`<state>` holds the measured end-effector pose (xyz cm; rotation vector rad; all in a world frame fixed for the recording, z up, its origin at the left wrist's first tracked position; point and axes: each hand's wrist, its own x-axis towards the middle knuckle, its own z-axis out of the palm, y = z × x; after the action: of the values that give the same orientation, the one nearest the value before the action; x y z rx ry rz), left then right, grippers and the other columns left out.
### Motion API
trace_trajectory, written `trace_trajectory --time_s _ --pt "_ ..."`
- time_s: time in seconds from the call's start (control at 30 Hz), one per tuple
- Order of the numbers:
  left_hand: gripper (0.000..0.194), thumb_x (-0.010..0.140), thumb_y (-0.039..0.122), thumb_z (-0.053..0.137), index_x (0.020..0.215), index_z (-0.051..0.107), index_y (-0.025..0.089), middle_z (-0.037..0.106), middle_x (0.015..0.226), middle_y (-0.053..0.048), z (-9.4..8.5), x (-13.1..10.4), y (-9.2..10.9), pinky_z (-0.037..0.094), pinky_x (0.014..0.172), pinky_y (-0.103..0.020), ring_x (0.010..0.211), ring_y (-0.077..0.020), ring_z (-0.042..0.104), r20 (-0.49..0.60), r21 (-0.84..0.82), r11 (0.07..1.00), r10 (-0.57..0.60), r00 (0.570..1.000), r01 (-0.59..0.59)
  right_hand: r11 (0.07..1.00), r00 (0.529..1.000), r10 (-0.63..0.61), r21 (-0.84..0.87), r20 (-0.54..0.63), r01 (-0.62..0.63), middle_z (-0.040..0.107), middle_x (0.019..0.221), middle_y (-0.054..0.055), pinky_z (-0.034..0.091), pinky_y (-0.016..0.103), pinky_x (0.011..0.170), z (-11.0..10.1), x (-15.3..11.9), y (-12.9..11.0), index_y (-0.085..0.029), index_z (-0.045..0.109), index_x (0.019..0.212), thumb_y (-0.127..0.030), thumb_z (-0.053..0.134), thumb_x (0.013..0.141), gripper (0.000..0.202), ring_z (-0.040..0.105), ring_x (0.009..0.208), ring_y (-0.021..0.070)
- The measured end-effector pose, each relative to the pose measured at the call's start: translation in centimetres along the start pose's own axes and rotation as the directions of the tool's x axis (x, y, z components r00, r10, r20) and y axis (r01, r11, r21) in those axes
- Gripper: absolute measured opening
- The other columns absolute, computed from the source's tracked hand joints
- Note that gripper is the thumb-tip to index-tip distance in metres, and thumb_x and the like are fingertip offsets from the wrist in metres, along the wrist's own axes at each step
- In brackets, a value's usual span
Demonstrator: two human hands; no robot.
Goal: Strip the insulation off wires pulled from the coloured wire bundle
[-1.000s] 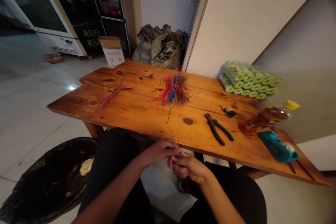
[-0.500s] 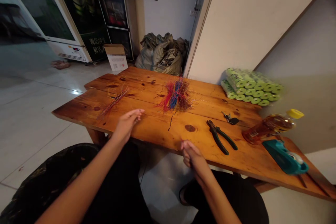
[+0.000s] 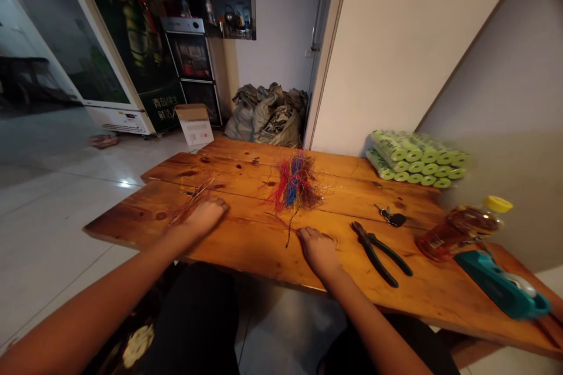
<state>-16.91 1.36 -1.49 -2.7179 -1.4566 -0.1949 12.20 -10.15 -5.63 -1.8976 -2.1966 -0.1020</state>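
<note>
Right hand [image 3: 320, 249] farther forward, near frizzy red-and-blue strands [image 3: 292, 186]

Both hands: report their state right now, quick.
Left hand: fingers curled beside the thin wires; open or closed on anything, cannot be told.
Right hand: fingers curled, near the pliers; whether it holds anything cannot be told.

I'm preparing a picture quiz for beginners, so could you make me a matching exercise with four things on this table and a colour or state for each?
1. strand pile
2. pliers
3. bottle
4. tape dispenser

A. capped in yellow
B. teal body
C. tangled, with red and blue in it
D. lying with handles spread apart

Pairs: 1-C, 2-D, 3-A, 4-B
</note>
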Motion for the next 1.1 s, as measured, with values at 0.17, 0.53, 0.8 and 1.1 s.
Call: trace_trajectory --time_s 0.17,0.53,0.8,1.1 --pt "0.028 0.084 0.009 0.038 0.099 0.06 0.014 0.062 0.096 -0.012 1.7 -0.8 4.0 0.038 0.085 -0.032 0.094 -0.0215 0.053 0.007 0.047 0.993 0.112 0.994 -0.112 1.0 0.999 0.022 0.008 -0.043 -0.022 0.065 0.084 0.008 0.038 0.025 0.063 0.8 -0.3 0.8 -0.018 0.058 0.092 -0.019 0.036 0.09 0.023 0.061 0.075 0.0181" --pt "0.033 0.076 0.001 0.037 0.096 0.062 0.008 0.064 0.095 -0.017 2.4 -0.2 -0.4 0.043 0.08 -0.035 0.092 -0.0247 0.057 0.017 0.134 0.983 -0.131 0.991 0.127 0.951 0.953 0.174 0.295 -0.247 -0.097 0.067 0.09 0.007 0.04 0.027 0.069 -1.5 -1.7 0.9 -0.018 0.058 0.095 -0.03 0.027 0.093 0.034 0.062 0.082 0.0192" --pt "0.034 0.082 0.017 0.04 0.107 0.063 0.016 0.066 0.107 -0.008 -0.4 -2.0 7.8 0.038 0.092 -0.038 0.101 -0.0229 0.055 -0.134 -0.587 0.81 -0.111 0.985 0.012 -0.302 0.901 0.394 0.952 0.181 -0.059 0.028 0.049 -0.009 0.016 0.018 0.037 -6.2 -3.2 -2.6 -0.019 0.053 0.077 -0.042 0.054 0.08 0.022 0.018 0.038 0.0052" --pt "0.023 0.078 0.035 0.057 0.084 0.07 0.017 0.069 0.089 -0.005 0.6 -3.2 17.7 0.041 0.084 -0.029 0.086 -0.0174 0.059 0.169 -0.974 -0.154 0.007 0.986 0.168 -0.621 0.873 -0.139 0.645 0.468 -0.445 0.025 0.047 -0.011 0.008 0.015 0.035 -3.9 -4.6 -3.3 -0.015 0.054 0.077 -0.03 0.063 0.077 0.017 0.008 0.039 0.0023"
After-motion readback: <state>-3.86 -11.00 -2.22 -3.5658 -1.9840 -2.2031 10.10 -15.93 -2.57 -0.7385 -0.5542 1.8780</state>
